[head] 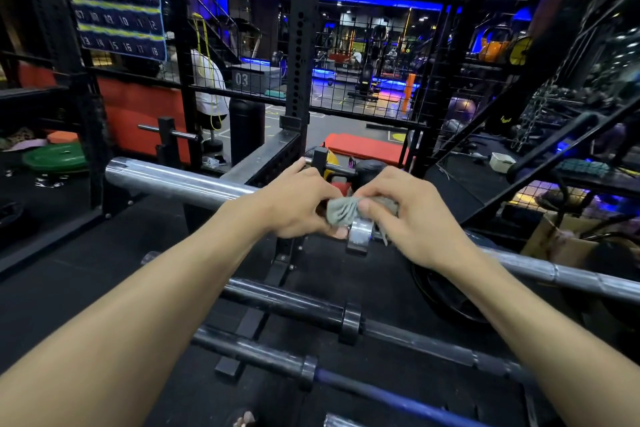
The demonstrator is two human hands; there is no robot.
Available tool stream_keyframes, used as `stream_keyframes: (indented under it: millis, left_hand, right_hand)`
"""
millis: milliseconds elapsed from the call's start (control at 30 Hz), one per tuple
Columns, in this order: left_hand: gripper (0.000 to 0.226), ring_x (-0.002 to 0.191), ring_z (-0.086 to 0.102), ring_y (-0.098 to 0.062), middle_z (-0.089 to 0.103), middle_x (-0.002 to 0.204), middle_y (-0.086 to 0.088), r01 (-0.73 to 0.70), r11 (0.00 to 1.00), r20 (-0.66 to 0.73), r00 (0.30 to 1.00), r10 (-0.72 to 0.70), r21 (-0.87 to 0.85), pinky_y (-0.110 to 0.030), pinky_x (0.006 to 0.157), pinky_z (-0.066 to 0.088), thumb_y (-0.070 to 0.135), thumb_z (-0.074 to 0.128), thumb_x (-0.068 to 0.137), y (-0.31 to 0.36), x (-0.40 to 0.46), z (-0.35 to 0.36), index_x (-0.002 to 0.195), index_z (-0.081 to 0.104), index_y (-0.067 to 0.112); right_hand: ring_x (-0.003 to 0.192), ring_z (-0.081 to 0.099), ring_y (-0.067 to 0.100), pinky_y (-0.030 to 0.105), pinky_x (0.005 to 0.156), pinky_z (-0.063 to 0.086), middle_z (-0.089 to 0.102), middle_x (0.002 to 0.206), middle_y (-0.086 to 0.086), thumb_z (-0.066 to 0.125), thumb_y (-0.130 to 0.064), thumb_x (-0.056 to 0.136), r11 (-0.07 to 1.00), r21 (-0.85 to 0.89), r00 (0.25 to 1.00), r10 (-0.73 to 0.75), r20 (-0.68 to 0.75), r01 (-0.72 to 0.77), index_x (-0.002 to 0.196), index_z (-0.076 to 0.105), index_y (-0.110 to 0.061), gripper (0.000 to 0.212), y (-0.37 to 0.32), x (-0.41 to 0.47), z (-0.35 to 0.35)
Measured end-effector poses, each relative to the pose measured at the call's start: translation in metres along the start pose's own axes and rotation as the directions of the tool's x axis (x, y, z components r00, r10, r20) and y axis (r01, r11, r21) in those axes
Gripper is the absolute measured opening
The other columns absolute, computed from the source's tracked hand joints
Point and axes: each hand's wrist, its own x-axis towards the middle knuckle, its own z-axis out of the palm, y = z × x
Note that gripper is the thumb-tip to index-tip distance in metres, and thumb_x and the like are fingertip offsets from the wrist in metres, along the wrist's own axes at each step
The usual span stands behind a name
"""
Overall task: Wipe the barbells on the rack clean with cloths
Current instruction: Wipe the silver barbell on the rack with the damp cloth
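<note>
Head view — left hand [298,204] and right hand [412,215] both gripping grey cloth [343,211], bunched against top barbell [180,180] collar on rack [277,270].

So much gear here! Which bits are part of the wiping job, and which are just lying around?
Part of the job:
grey cloth, held by both hands
top silver barbell
two darker barbells below

Just lying about:
green weight plate
red mat
white tub

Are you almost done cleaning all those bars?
Not yet. Both hands, left hand and right hand, hold the grey cloth at the top barbell collar. The two dark barbells below await; nothing shows which are already clean.
</note>
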Motion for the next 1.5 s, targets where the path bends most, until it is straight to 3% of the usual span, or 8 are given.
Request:
stream_keyframes:
  millis: [133, 300, 533, 933, 1100, 1333, 1433, 1500]
  left_hand:
    - [0.02, 0.103, 0.044, -0.013, 0.064, 0.095, 0.015, 0.004, 0.999, -0.009, 1.0, -0.004, 0.046, -0.046, 0.12, 0.014, 0.05, 0.063, 0.094, -0.001, 0.001, 0.002, 0.112, 0.067, 0.041]
    - [0.055, 0.125, 0.042, -0.014, 0.057, 0.109, 0.012, 0.069, 0.998, 0.046, 0.997, -0.07, 0.016, -0.044, 0.126, -0.001, 0.066, 0.064, 0.086, 0.005, 0.0, -0.004, 0.132, 0.062, 0.036]
    - [0.065, 0.134, 0.04, -0.016, 0.061, 0.134, 0.005, 0.07, 0.996, 0.068, 0.995, -0.073, 0.048, -0.046, 0.126, 0.0, 0.069, 0.057, 0.088, 0.008, -0.002, -0.003, 0.141, 0.057, 0.032]
    - [0.061, 0.133, 0.038, -0.013, 0.062, 0.129, 0.007, 0.066, 0.998, 0.07, 0.995, -0.067, 0.014, -0.042, 0.126, -0.006, 0.067, 0.059, 0.089, 0.009, -0.003, -0.005, 0.14, 0.057, 0.033]
    - [0.019, 0.125, 0.042, -0.017, 0.059, 0.108, 0.007, 0.046, 0.992, 0.065, 0.996, -0.054, 0.114, -0.041, 0.125, 0.0, 0.043, 0.058, 0.097, 0.008, -0.002, -0.002, 0.106, 0.056, 0.026]
    - [0.046, 0.116, 0.044, -0.016, 0.063, 0.112, 0.006, 0.051, 0.998, 0.11, 0.993, -0.054, 0.027, -0.042, 0.125, 0.0, 0.064, 0.059, 0.091, 0.007, 0.0, -0.006, 0.123, 0.061, 0.031]
    - [0.017, 0.106, 0.049, -0.017, 0.059, 0.093, 0.006, 0.025, 0.998, 0.159, 0.987, -0.033, 0.049, -0.04, 0.122, 0.008, 0.043, 0.065, 0.094, 0.007, 0.005, -0.011, 0.09, 0.057, 0.029]
    - [0.004, 0.1, 0.056, -0.018, 0.064, 0.089, 0.007, -0.008, 1.0, 0.206, 0.979, 0.003, 0.025, -0.042, 0.116, 0.021, 0.024, 0.063, 0.095, 0.006, 0.009, -0.016, 0.095, 0.067, 0.025]
  right_hand:
    - [0.088, 0.063, 0.008, 0.016, 0.078, 0.044, 0.065, 0.091, -0.012, 0.073, -0.018, 0.093, 0.998, 0.047, 0.991, -0.043, 0.128, 0.037, 0.098, 0.077, -0.021, 0.007, -0.01, -0.014, -0.017]
    - [0.072, 0.065, 0.015, 0.026, 0.072, 0.052, 0.069, 0.088, -0.008, 0.073, -0.022, 0.093, 0.959, 0.202, 0.956, 0.235, -0.178, -0.199, 0.095, 0.072, -0.028, 0.006, 0.014, 0.01, -0.046]
    - [0.096, 0.064, 0.002, 0.027, 0.09, 0.05, 0.071, 0.098, -0.019, 0.074, -0.02, 0.091, 0.977, 0.041, 0.977, 0.21, 0.043, -0.211, 0.096, 0.071, -0.035, 0.016, 0.008, 0.025, -0.005]
    - [0.09, 0.065, -0.002, 0.03, 0.089, 0.054, 0.072, 0.091, -0.018, 0.073, -0.02, 0.092, 0.959, 0.148, 0.961, 0.258, -0.097, -0.242, 0.096, 0.075, -0.027, 0.008, 0.008, 0.016, 0.007]
    - [0.089, 0.068, 0.008, 0.025, 0.082, 0.053, 0.073, 0.093, -0.016, 0.075, -0.014, 0.089, 0.978, 0.188, 0.988, 0.115, -0.1, -0.095, 0.095, 0.074, -0.025, 0.012, -0.009, -0.012, 0.006]
    - [0.091, 0.065, 0.0, 0.022, 0.083, 0.051, 0.072, 0.095, -0.017, 0.072, -0.017, 0.092, 0.963, 0.16, 0.968, 0.234, -0.093, -0.217, 0.094, 0.072, -0.027, 0.009, 0.002, 0.012, 0.008]
    - [0.085, 0.067, 0.01, 0.032, 0.079, 0.054, 0.072, 0.091, -0.016, 0.075, -0.017, 0.09, 0.966, 0.202, 0.979, 0.181, -0.093, -0.16, 0.091, 0.071, -0.027, 0.011, -0.005, -0.006, 0.006]
    - [0.087, 0.067, 0.01, 0.032, 0.081, 0.054, 0.072, 0.092, -0.015, 0.077, -0.014, 0.088, 0.977, 0.198, 0.995, 0.089, -0.044, -0.079, 0.091, 0.071, -0.026, 0.014, -0.015, -0.02, 0.006]
